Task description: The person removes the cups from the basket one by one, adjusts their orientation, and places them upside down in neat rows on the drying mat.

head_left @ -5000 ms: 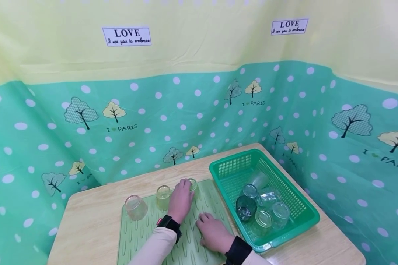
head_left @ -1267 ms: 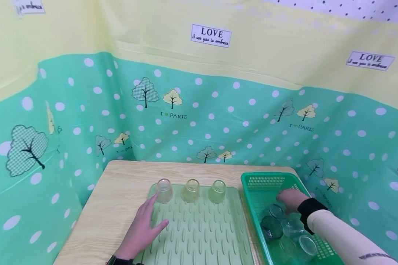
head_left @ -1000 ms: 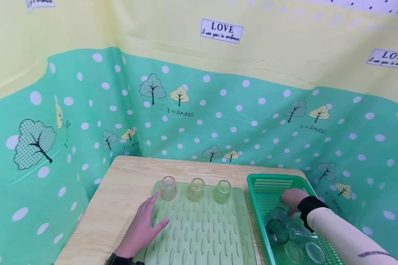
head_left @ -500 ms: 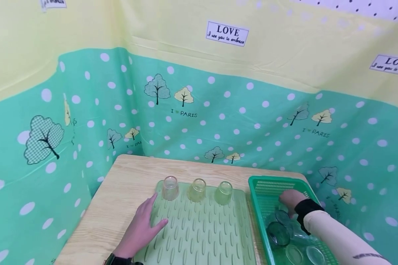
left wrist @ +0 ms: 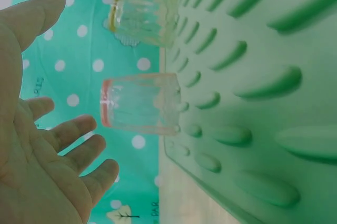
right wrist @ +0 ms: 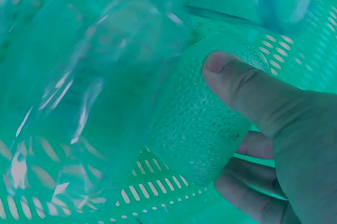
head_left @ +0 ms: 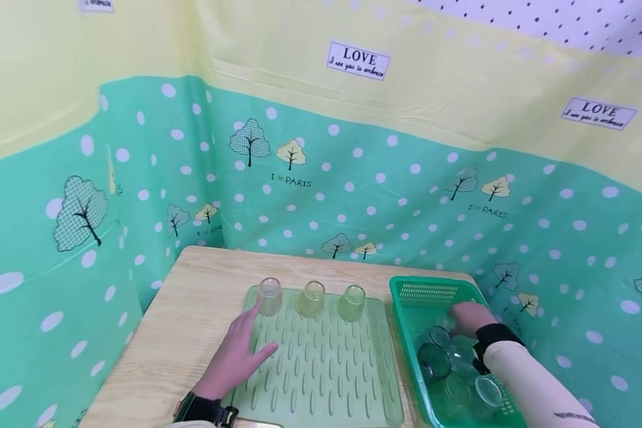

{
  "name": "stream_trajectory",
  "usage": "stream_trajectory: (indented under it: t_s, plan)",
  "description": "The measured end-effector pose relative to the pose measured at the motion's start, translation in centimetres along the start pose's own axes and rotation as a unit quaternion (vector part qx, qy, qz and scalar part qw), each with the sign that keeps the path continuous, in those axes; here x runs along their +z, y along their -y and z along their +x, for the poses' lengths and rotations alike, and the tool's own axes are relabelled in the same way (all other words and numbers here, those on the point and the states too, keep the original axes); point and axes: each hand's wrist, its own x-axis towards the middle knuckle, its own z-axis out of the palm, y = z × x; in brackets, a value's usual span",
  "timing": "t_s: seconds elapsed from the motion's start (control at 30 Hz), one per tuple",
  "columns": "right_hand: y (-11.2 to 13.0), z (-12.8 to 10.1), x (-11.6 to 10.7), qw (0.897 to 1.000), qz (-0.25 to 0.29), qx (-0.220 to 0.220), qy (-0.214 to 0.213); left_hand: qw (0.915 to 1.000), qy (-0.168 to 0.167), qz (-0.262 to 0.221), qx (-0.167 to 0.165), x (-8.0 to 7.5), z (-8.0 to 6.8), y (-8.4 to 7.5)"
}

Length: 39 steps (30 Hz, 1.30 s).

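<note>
Glass point(right wrist: 205, 124), clear with a fine dotted texture, lies in the green basket point(head_left: 406, 306) at the counter's point(head_left: 192, 309) right edge; the right hand point(head_left: 468, 318) grips it, thumb point(right wrist: 237, 84) pressed on its wall and fingers curled beneath. Beside it in the basket lie more clear glasses, one smooth and large point(right wrist: 89, 92), one dark point(head_left: 433, 362). The counter is pale wood, closed in on three sides by a plastic sheet, teal with white dots and trees below, yellow above. A ribbed green mat point(head_left: 326, 368) covers the counter's middle. Along the mat's far edge stand three upturned glasses: pinkish point(head_left: 270, 295), yellow point(head_left: 310, 298), greenish point(head_left: 351, 302). The left hand point(head_left: 235, 356) rests flat on the mat's left edge, fingers spread and holding nothing, fingertips just beside the pinkish glass.
</note>
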Motion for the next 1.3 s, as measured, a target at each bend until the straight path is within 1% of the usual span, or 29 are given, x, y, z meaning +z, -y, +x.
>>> stream_trajectory:
  t_s: [0.1, 0.17, 0.27, 0.37, 0.4, 0.47, 0.53, 0.6, 0.67, 0.73, 0.8, 0.83, 0.93, 1.03, 1.1, 1.2, 1.3]
  plan:
    - [-0.4, -1.6, -1.0, 0.998, 0.05, 0.041, -0.014, 0.9999, 0.01, 0.007, 0.005, 0.0, 0.3, -0.5]
    - [-0.6, -2.8, -2.0, 0.995, 0.074, 0.056, -0.031, 0.9999, 0.011, 0.01, 0.009, 0.0, 0.3, -0.7]
    - [-0.6, -4.2, -3.6, 0.991, 0.091, 0.073, -0.063, 0.9998, 0.009, 0.011, 0.013, -0.3, 0.3, -1.3]
    - [-0.4, -5.3, -4.9, 0.984, 0.102, 0.102, -0.103, 0.9997, 0.007, 0.003, 0.021, -0.5, 0.5, -2.1]
    - [-0.2, -5.6, -5.2, 0.981, 0.105, 0.111, -0.123, 0.9996, 0.005, 0.003, 0.027, -0.5, 0.6, -2.5]
    - [0.8, -6.0, -5.9, 0.97, 0.121, 0.128, -0.169, 0.9993, 0.004, 0.0, 0.036, -0.6, 0.9, -3.1]
    - [2.2, -6.2, -6.4, 0.956, 0.149, 0.139, -0.212, 0.9989, 0.006, -0.002, 0.047, -0.5, 1.3, -3.7]
    - [4.1, -6.3, -6.9, 0.941, 0.177, 0.139, -0.253, 0.9983, 0.011, -0.005, 0.056, -0.4, 1.5, -4.4]
    - [6.4, -6.1, -7.3, 0.926, 0.198, 0.13, -0.292, 0.9977, 0.02, -0.012, 0.063, -0.2, 1.6, -5.2]
    - [8.8, -6.0, -7.6, 0.914, 0.211, 0.103, -0.33, 0.997, 0.024, -0.018, 0.072, 0.0, 1.6, -6.1]
    - [11.3, -5.8, -7.5, 0.904, 0.208, 0.065, -0.369, 0.9961, 0.026, -0.021, 0.082, 0.2, 1.7, -6.9]
    - [12.7, -5.5, -7.4, 0.899, 0.204, 0.039, -0.386, 0.9955, 0.024, -0.022, 0.088, 0.1, 1.7, -7.2]
    - [16.8, -4.6, -6.8, 0.888, 0.185, -0.033, -0.42, 0.9932, 0.021, -0.026, 0.111, -0.3, 1.7, -8.0]
    - [20.6, -3.6, -5.7, 0.883, 0.167, -0.085, -0.431, 0.9899, 0.011, -0.025, 0.139, -0.5, 1.8, -8.7]
    - [23.0, -2.7, -4.9, 0.881, 0.174, -0.107, -0.427, 0.9886, 0.003, -0.022, 0.149, -0.7, 1.8, -9.1]
    - [26.3, -1.3, -3.1, 0.882, 0.196, -0.123, -0.41, 0.9884, 0.002, -0.016, 0.151, -0.6, 1.8, -9.3]
    - [29.1, -0.4, -1.1, 0.886, 0.209, -0.125, -0.395, 0.9894, 0.021, -0.012, 0.143, -0.3, 1.6, -9.2]
